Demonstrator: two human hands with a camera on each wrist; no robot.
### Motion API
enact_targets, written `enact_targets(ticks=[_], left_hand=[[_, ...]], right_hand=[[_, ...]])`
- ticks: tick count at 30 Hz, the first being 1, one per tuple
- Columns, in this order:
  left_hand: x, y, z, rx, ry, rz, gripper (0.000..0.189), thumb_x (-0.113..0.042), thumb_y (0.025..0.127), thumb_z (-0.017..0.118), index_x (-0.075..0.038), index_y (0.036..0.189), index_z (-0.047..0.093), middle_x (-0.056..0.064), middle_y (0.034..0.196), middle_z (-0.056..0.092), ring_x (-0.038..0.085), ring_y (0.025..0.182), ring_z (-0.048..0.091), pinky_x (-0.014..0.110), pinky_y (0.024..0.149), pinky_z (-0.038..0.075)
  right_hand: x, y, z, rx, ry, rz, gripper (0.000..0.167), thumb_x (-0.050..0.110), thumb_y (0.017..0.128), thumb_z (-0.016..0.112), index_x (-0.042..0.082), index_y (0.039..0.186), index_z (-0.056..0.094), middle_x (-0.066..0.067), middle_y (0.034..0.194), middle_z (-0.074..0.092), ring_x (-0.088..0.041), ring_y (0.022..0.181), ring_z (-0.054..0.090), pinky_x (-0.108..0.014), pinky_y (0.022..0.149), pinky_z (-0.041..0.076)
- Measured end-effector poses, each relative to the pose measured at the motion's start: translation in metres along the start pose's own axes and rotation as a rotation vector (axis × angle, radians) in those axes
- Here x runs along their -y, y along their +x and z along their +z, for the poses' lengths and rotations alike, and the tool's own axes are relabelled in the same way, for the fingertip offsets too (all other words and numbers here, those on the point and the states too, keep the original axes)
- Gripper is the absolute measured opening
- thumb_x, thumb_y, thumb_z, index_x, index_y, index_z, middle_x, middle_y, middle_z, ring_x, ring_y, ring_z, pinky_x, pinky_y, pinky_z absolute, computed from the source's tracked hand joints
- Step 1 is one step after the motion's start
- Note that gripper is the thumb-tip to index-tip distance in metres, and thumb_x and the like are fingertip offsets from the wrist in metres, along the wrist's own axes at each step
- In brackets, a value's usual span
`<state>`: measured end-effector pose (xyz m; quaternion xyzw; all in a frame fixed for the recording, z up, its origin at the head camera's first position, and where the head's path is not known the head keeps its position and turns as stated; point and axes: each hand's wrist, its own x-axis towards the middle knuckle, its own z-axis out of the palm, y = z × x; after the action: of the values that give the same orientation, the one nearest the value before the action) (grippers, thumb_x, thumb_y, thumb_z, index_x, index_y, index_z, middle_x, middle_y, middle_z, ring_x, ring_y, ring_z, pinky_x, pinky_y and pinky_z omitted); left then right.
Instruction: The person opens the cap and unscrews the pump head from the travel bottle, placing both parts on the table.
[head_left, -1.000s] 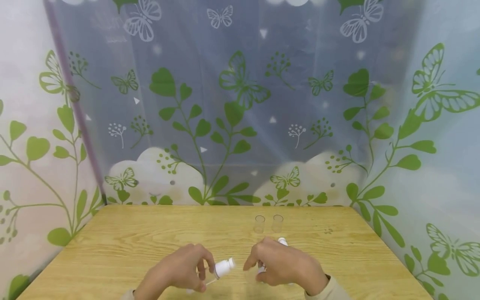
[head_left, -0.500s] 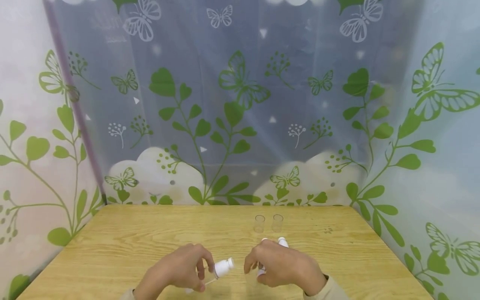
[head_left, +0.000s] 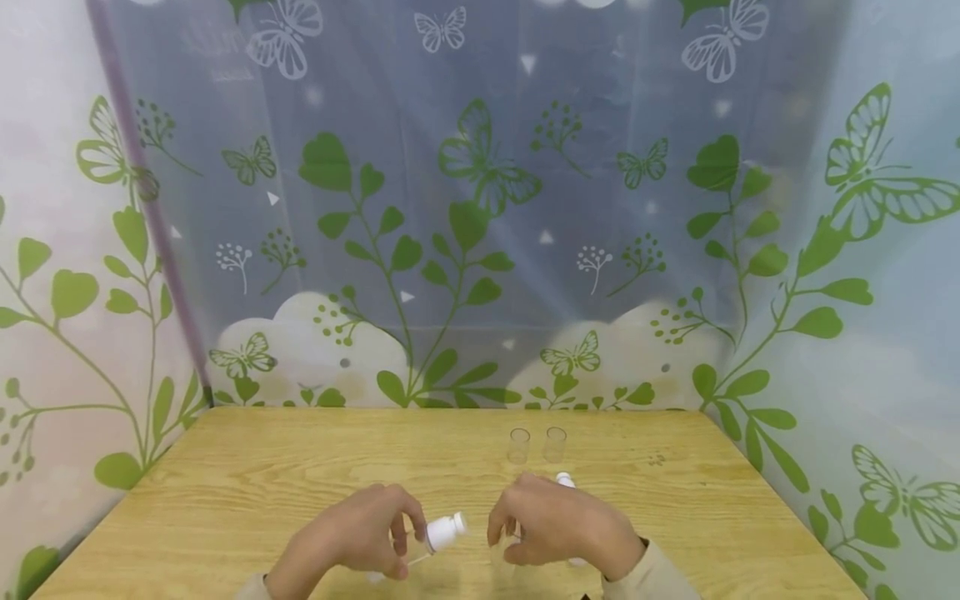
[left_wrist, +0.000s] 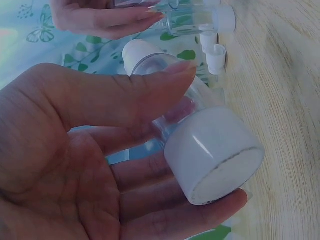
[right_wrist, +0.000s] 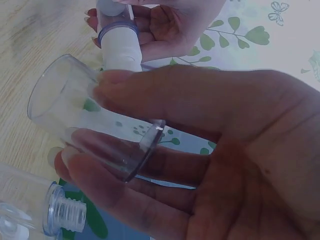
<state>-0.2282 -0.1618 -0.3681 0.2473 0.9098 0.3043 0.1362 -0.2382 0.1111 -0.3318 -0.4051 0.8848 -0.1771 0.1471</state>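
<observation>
My left hand (head_left: 367, 527) holds a clear pump bottle (head_left: 444, 533) with white ends, tilted above the table. In the left wrist view the bottle's broad white end (left_wrist: 215, 155) faces the camera, and a narrower white end (left_wrist: 137, 55) shows beyond the thumb. My right hand (head_left: 555, 525) pinches a clear, hollow, cup-shaped cap (right_wrist: 95, 112) between thumb and fingers; its open rim shows in the right wrist view. Beside that hand, a clear bottle (right_wrist: 30, 202) has a bare threaded neck. A white top (head_left: 565, 480) pokes out behind the right hand, its lower part hidden.
Two clear cups (head_left: 519, 447) stand toward the back of the wooden table (head_left: 337, 450). Small white parts (left_wrist: 216, 59) and a clear bottle with a white end (left_wrist: 226, 19) show in the left wrist view. Printed curtains (head_left: 480, 275) border the table.
White pieces visible around my right hand's fingers and behind its knuckles half a second ago are now out of sight. The left hand with the pump bottle has barely moved.
</observation>
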Motion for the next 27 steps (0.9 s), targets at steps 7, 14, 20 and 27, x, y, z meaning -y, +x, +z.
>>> enact_targets(ticks=[7, 14, 20, 27], left_hand=[[-0.001, 0.000, -0.001, 0.007, 0.000, -0.018, 0.031, 0.002, 0.070, 0.088, -0.013, 0.093, 0.075, 0.006, 0.080, 0.073, 0.018, 0.074, 0.064, 0.035, 0.062, 0.055], [-0.001, 0.000, -0.002, 0.013, 0.003, -0.029, 0.030, 0.003, 0.070, 0.087, -0.012, 0.094, 0.075, 0.005, 0.080, 0.072, 0.018, 0.074, 0.064, 0.034, 0.062, 0.054], [-0.001, 0.000, -0.003, 0.014, 0.002, -0.024, 0.030, 0.003, 0.070, 0.087, -0.011, 0.094, 0.075, 0.006, 0.080, 0.073, 0.018, 0.073, 0.065, 0.035, 0.063, 0.055], [0.000, -0.001, -0.004, 0.013, -0.001, -0.014, 0.030, 0.003, 0.070, 0.086, -0.012, 0.093, 0.075, 0.006, 0.080, 0.072, 0.017, 0.073, 0.065, 0.035, 0.062, 0.056]], right_hand=[[0.001, 0.006, -0.007, 0.026, -0.066, 0.023, 0.016, 0.004, 0.086, 0.080, 0.015, 0.098, 0.081, 0.003, 0.098, 0.079, -0.003, 0.085, 0.067, -0.028, 0.091, 0.058], [0.003, 0.014, -0.018, 0.058, -0.136, 0.063, 0.022, -0.002, 0.086, 0.077, 0.013, 0.102, 0.080, 0.000, 0.098, 0.077, -0.007, 0.086, 0.066, -0.021, 0.076, 0.055], [0.007, 0.023, -0.027, 0.082, -0.176, 0.109, 0.026, -0.004, 0.085, 0.073, 0.013, 0.104, 0.080, -0.001, 0.102, 0.077, -0.011, 0.093, 0.069, -0.023, 0.079, 0.056], [0.009, 0.034, -0.036, 0.083, -0.209, 0.136, 0.023, -0.002, 0.086, 0.075, 0.015, 0.101, 0.079, 0.001, 0.102, 0.076, -0.010, 0.094, 0.068, -0.024, 0.080, 0.056]])
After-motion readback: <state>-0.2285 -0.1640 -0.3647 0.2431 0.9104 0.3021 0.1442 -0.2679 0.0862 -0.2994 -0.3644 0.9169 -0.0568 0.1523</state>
